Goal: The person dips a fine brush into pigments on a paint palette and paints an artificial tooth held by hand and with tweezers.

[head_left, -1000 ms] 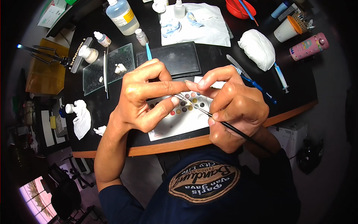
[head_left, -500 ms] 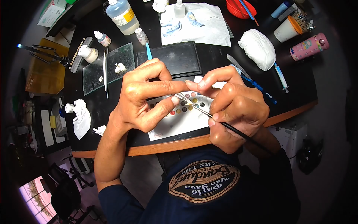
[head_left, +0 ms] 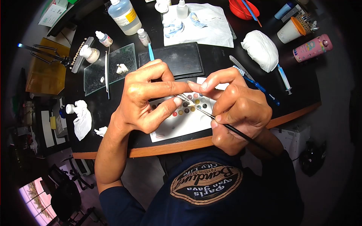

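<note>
Between thumb and index finger, my left hand [head_left: 149, 96] pinches a thin metal tool with a blue handle [head_left: 151, 52] rising behind the fingers. A small pale piece seems to sit at its tip, too tiny to make out. My right hand [head_left: 241, 109] grips a slim black-handled brush [head_left: 241, 133], its tip at that piece. The two index fingertips meet above it. Beneath both hands lies a white card [head_left: 188, 127] with several coloured round spots, partly hidden by my fingers.
Behind the hands lies a black slab [head_left: 177, 60]. A glass plate [head_left: 92, 75] with white lumps is at the left. A clear bottle [head_left: 124, 19], white cloth [head_left: 222, 30], red bowl [head_left: 243, 9], wrapped white bundle [head_left: 260, 51], syringe [head_left: 284, 78] and pink bottle [head_left: 313, 48] stand or lie beyond.
</note>
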Tool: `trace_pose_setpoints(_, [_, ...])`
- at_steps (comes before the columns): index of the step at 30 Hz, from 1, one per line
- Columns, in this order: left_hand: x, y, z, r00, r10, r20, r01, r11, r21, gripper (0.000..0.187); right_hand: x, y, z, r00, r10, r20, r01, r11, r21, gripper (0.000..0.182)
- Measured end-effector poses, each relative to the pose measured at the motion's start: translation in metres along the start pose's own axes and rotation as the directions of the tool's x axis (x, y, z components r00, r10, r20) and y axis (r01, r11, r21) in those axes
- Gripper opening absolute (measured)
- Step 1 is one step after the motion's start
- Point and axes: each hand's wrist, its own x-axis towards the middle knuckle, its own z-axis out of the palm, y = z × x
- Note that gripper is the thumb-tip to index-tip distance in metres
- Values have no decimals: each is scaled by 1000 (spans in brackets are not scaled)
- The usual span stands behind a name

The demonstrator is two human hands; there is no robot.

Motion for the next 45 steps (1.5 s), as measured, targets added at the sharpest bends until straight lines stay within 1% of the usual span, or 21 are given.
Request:
trace_pose_setpoints(9, [0, 1, -1, 1000, -10, 12, 10, 1000, 0, 39, -3, 4, 1, 999, -23, -30, 24, 1000, 17, 23])
trace_pose_setpoints(14, [0, 1, 0, 1000, -1, 3, 1, 1000, -10, 38, -2, 2, 0, 1000, 4, -28, -3, 1000, 19, 23])
trace_pose_setpoints(20, [1, 2, 0, 1000, -8, 5, 8, 1000, -8, 38, -5, 5, 2, 999, -10, -48, 11, 999, 30, 22])
trace_pose_setpoints(27, [0, 3, -1, 1000, -12, 26, 12, 1000, -2, 39, -1, -5, -4, 999, 54, -2, -54, 998, 37, 22])
trace_pose_setpoints(29, [-2, 3, -3, 998, -26, 58, 25, 999, 21, 43, 0, -5, -6, 998, 55, 28, -56, 997, 51, 19])
trace_pose_setpoints(31, [-2, 3, -3, 997, -36, 64, 35, 999, 17, 43, 0, -5, -9, 996, 41, 77, -47, 996, 75, 17])
trace_pose_setpoints(34, [-2, 5, -3, 995, -69, 68, 69, 998, 9, 42, 2, -7, -9, 995, 42, 86, -46, 998, 45, 17])
trace_pose_setpoints(41, [-5, 4, 0, 988, -136, 75, 139, 990, -34, 36, 1, -5, -9, 995, 59, 81, -63, 997, 39, 18])
trace_pose_setpoints(45, [-4, 5, 0, 987, -141, 73, 141, 990, -5, 35, 1, -4, -7, 995, 68, 70, -70, 997, 32, 18])
